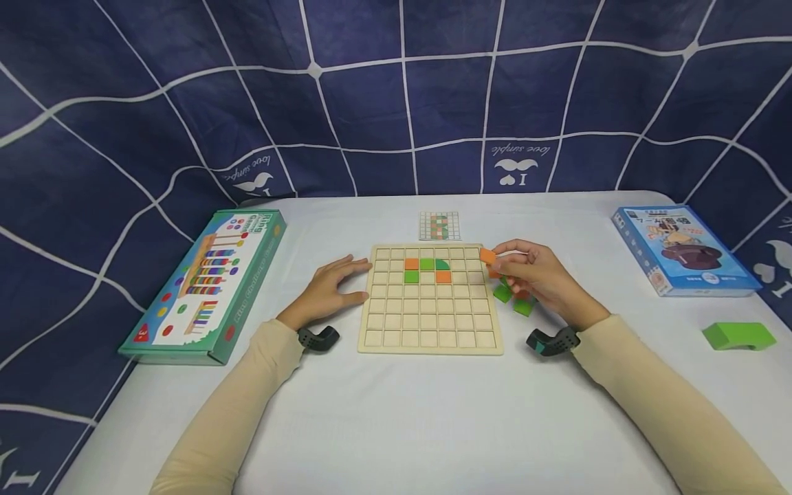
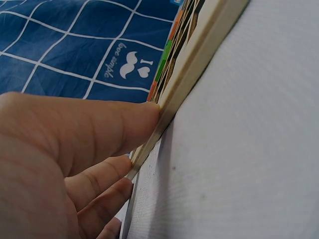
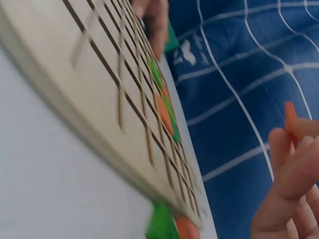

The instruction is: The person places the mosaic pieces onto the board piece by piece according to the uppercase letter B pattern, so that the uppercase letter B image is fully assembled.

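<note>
A wooden grid board (image 1: 431, 322) lies on the white table with orange and green tiles set in its upper cells. My right hand (image 1: 533, 269) pinches an orange square tile (image 1: 487, 256) just over the board's upper right edge; the right wrist view shows this tile (image 3: 290, 115) edge-on between thumb and fingers. Under and beside that hand lie several loose tiles, among them a green one (image 1: 522, 307). My left hand (image 1: 326, 291) touches the board's left edge, its fingers extended; in the left wrist view the thumb and fingertips (image 2: 149, 112) meet the board's side.
A small patterned card (image 1: 439, 225) lies behind the board. On the left is a green game box (image 1: 204, 289); at the right back, a blue box (image 1: 687, 251). A green arched block (image 1: 739, 336) stands at the right. A dark blue gridded cloth (image 1: 371, 103) hangs behind the table.
</note>
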### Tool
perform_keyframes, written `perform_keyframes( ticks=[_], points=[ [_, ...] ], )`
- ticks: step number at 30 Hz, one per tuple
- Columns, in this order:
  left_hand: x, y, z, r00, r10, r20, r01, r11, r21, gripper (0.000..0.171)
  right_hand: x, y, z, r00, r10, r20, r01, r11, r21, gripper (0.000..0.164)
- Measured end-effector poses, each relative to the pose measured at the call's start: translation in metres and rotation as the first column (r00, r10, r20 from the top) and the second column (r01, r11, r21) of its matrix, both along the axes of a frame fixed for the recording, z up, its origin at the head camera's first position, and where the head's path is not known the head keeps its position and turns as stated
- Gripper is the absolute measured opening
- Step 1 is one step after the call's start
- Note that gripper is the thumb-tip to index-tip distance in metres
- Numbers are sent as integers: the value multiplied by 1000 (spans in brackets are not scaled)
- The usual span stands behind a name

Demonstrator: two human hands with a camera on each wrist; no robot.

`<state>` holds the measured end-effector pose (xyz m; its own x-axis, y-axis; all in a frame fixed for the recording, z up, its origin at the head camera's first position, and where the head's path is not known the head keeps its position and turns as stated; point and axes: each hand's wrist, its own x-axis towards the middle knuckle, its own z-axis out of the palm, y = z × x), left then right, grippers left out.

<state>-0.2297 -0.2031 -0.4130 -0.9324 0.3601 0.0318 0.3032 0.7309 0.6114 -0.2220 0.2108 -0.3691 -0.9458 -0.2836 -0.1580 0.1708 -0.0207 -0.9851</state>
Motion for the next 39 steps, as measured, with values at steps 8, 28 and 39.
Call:
perform_keyframes(
  ticks=[8,28,39],
  points=[
    [0,0,0,1000,-6,-5,6,1000,2,65,10,-35,-6,996,77,-49,-80,995,-66,21],
    [1,0,2,1000,-14,-3,14,1000,3,64,13,-114,-26,986,155,-57,-159,985,-65,28],
    [0,0,2,1000,-18,-7,18,1000,4,65,2,-116,-39,958,147,-248,-100,976,194,26]
  ],
)
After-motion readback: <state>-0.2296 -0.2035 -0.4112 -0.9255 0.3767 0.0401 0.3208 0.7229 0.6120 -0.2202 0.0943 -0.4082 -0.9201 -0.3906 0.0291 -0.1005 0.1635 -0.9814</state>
